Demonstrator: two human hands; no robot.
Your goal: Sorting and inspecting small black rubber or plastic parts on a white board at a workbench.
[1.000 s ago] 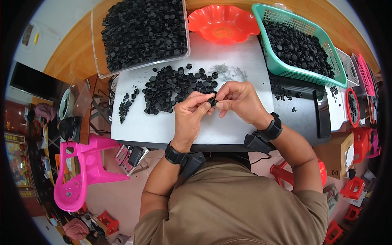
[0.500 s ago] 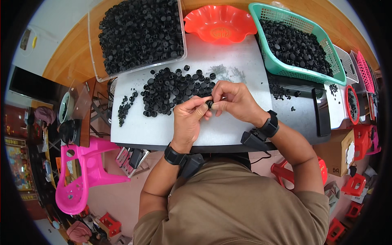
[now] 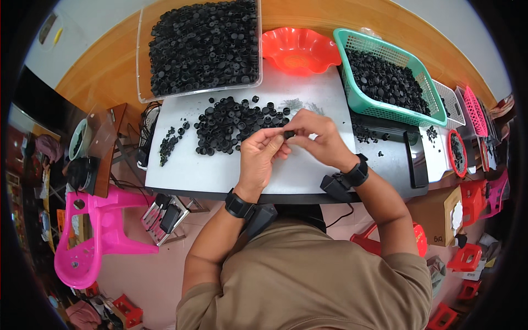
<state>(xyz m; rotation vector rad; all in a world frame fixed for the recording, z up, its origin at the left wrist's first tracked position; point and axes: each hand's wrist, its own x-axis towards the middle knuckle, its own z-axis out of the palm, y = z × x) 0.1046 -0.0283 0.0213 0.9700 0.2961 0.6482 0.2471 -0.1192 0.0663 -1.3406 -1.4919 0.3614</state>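
Note:
Both hands meet over the white work surface (image 3: 220,173), just right of a loose pile of small round black plastic caps (image 3: 225,126). Between the fingertips is one small black cap (image 3: 289,133). My left hand (image 3: 261,154) pinches it with thumb and forefinger from the left. From the right, my right hand (image 3: 322,137) closes thumb and fingers on its other side, hiding part of it. A smaller group of tiny black parts (image 3: 169,146) lies at the left of the surface.
Behind the pile stand a clear bin (image 3: 201,92) full of black caps, a red scalloped bowl (image 3: 301,52) and a green basket (image 3: 360,102) of black pieces. A black tray (image 3: 385,173) adjoins on the right. A pink stool (image 3: 104,225) stands at the left.
The whole view has shifted slightly with my head. My hands stay together at the cap; the right hand's fingers have turned a little around it.

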